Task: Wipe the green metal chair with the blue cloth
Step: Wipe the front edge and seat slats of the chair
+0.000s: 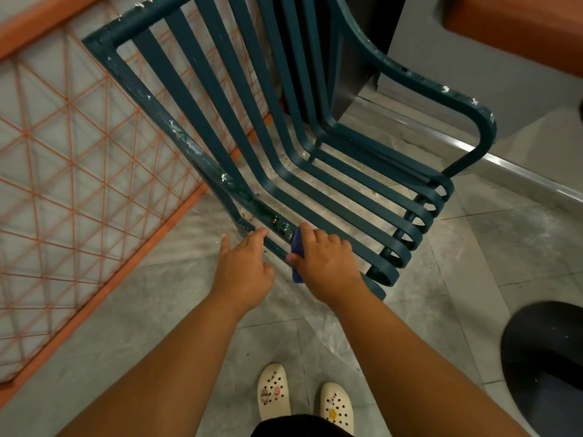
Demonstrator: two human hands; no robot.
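Note:
The green metal chair (315,171) with slatted back and seat stands before me, its frame flecked with white paint and grime. My right hand (325,263) grips the blue cloth (297,250) and presses it on the near left seat rail. My left hand (243,266) lies beside it, fingers stretched out, fingertips touching the same rail further left. Most of the cloth is hidden under my right hand.
An orange wire-grid railing (79,159) runs along the left, close behind the chair. A grey wall with a metal floor strip (504,165) is at the right. A dark round object (545,367) sits at the lower right. My feet in cream clogs (303,395) stand on the tiled floor.

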